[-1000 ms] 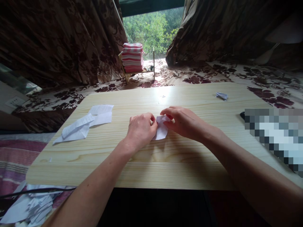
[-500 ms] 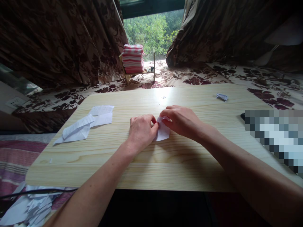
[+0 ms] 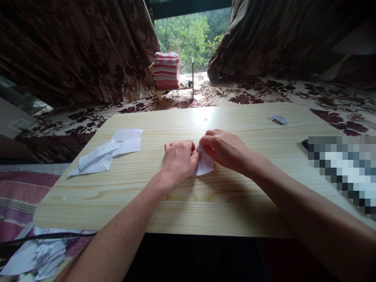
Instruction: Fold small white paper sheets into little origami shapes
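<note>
A small white piece of paper (image 3: 205, 164) lies at the middle of the pale wooden table (image 3: 235, 213), partly covered by my fingers. My left hand (image 3: 180, 157) is closed on its left edge, thumb and fingers pinched together. At the paper's upper edge, my right hand (image 3: 222, 147) pinches it with curled fingers; the fingertips are partly hidden. The top of the paper appears bent up between the two hands.
Left on the table lie several torn or folded paper sheets (image 3: 96, 158). A small folded paper (image 3: 278, 119) sits far right, near a pixelated object (image 3: 346, 172). Loose paper scraps (image 3: 48, 254) and a black cable (image 3: 67, 235) are at lower left. Behind stand folded pink-and-white cloths (image 3: 166, 70).
The right fingers have pressed lower over the paper's top edge, where a raised flap showed before. The whole view has shifted slightly; both hands keep their hold.
</note>
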`<control>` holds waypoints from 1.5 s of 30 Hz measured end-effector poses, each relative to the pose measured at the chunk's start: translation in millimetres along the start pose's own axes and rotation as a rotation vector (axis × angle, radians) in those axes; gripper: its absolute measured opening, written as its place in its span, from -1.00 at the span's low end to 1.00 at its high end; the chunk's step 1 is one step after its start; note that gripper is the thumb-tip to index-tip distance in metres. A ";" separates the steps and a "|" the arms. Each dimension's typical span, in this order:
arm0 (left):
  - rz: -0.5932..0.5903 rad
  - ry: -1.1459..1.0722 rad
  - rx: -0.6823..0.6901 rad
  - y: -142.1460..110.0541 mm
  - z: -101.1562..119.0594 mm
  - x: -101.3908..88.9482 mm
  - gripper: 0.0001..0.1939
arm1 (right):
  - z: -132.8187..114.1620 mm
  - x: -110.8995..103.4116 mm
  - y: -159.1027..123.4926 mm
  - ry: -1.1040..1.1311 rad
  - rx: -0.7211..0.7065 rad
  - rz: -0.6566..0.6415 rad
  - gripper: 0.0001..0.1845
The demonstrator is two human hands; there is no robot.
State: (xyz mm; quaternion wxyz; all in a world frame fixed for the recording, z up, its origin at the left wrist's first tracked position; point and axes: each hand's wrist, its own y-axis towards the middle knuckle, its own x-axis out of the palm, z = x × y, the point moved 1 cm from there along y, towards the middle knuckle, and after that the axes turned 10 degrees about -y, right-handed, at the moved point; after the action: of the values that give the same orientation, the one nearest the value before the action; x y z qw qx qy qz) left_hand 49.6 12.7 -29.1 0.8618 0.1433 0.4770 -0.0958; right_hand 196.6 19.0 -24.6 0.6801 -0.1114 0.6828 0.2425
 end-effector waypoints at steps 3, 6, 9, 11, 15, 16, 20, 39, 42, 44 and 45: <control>0.001 -0.005 0.003 0.1 0.2 -1.2 -0.82 | -0.2 0.5 0.5 0.000 0.003 -0.007 -0.78; 0.003 -0.059 -0.008 -4.6 -0.4 -5.0 -0.84 | 0.1 -0.4 0.4 0.032 0.025 -0.015 -0.78; 0.034 -0.070 0.006 -15.9 -2.2 -10.1 -0.85 | 0.4 -1.4 -0.1 0.079 0.045 -0.015 -0.78; 0.055 -0.022 0.054 -25.1 -3.6 -12.1 -0.81 | 0.8 -1.6 -0.3 0.106 0.053 -0.012 -0.77; 0.051 0.077 0.137 -39.2 -4.1 -10.8 -0.81 | 2.4 -0.6 -0.5 0.144 0.073 0.006 -0.77; 0.053 0.090 0.152 -41.1 -3.5 -9.9 -0.80 | 2.7 -0.5 -0.7 0.150 0.079 0.010 -0.78; 0.051 0.135 0.193 -43.9 -0.4 -7.1 -0.76 | 3.5 -1.4 -2.2 0.158 0.093 0.020 -0.79; -0.047 0.034 0.046 -22.4 6.0 -24.6 -0.75 | 11.3 -3.0 -8.1 0.252 0.140 0.047 -0.81; -0.051 -0.151 -0.043 -3.8 4.3 -34.6 -0.65 | 12.5 -5.8 -7.3 0.294 0.174 0.074 -0.81; -0.060 -0.264 -0.067 4.1 2.7 -37.8 -0.59 | 13.5 -8.0 -6.9 0.337 0.211 0.106 -0.80; -0.064 -0.313 -0.070 6.0 2.1 -38.0 -0.59 | 13.8 -9.1 -6.7 0.367 0.226 0.126 -0.80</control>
State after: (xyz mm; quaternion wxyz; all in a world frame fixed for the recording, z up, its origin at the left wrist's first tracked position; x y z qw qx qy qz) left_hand 33.0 18.7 5.2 0.9266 0.0813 0.3442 -0.1280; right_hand 212.3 18.3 -16.4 0.5361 -0.0340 0.8236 0.1822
